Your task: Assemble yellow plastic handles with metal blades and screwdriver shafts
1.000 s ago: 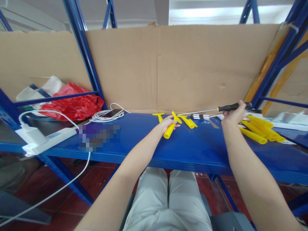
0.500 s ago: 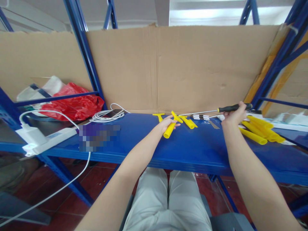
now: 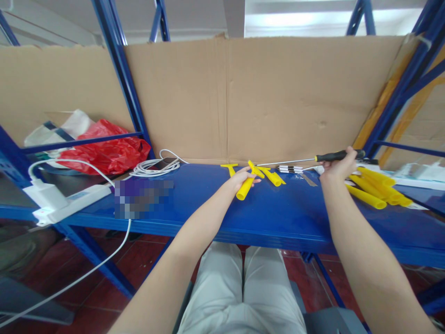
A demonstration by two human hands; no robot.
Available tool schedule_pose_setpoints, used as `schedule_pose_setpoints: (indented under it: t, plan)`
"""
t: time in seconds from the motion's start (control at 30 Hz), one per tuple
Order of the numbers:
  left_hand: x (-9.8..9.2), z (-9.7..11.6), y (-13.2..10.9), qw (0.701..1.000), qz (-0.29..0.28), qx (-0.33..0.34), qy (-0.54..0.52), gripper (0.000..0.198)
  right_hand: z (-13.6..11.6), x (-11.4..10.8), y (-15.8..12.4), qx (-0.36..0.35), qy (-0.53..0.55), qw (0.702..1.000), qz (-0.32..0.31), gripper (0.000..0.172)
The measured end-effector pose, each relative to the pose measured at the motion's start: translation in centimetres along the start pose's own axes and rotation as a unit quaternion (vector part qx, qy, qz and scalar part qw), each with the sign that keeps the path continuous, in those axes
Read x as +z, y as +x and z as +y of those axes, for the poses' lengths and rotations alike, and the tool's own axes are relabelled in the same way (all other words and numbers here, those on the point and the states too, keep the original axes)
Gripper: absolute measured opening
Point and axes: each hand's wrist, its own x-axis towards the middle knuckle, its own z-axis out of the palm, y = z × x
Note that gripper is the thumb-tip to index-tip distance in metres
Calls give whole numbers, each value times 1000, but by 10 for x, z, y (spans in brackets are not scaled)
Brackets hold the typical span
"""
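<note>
My left hand point(image 3: 240, 180) is wrapped around a yellow T-shaped plastic handle point(image 3: 245, 189), its hollow round end toward me. In my right hand point(image 3: 342, 166) is a long screwdriver point(image 3: 332, 157) with a black and yellow grip. Its thin shaft reaches left across the bench, and the tip is at the head of the held handle; whether it touches cannot be made out. Behind and beside my left hand lie more yellow T-shaped pieces point(image 3: 274, 178). Several yellow tubes point(image 3: 377, 185) lie in a pile just right of my right wrist.
Small black-and-white items point(image 3: 290, 169) sit under the screwdriver shaft. A cardboard sheet point(image 3: 278, 97) backs the blue bench point(image 3: 278, 218). To the left are a coiled white cable point(image 3: 153, 168), a red plastic bag point(image 3: 107, 148) and a white power strip point(image 3: 78, 202). Blue posts point(image 3: 121, 69) frame the bench.
Both hands stay almost where they were, still holding the yellow handle and the screwdriver. The screwdriver's shaft has shifted very slightly at the handle's head.
</note>
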Motion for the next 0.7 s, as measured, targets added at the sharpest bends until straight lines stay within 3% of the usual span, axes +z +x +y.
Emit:
schedule_pose_setpoints:
  t: [0.7]
  plan:
    - [0, 0, -2, 1000, 0, -1, 2, 74, 2, -1, 2, -4, -11, 1000, -10, 23]
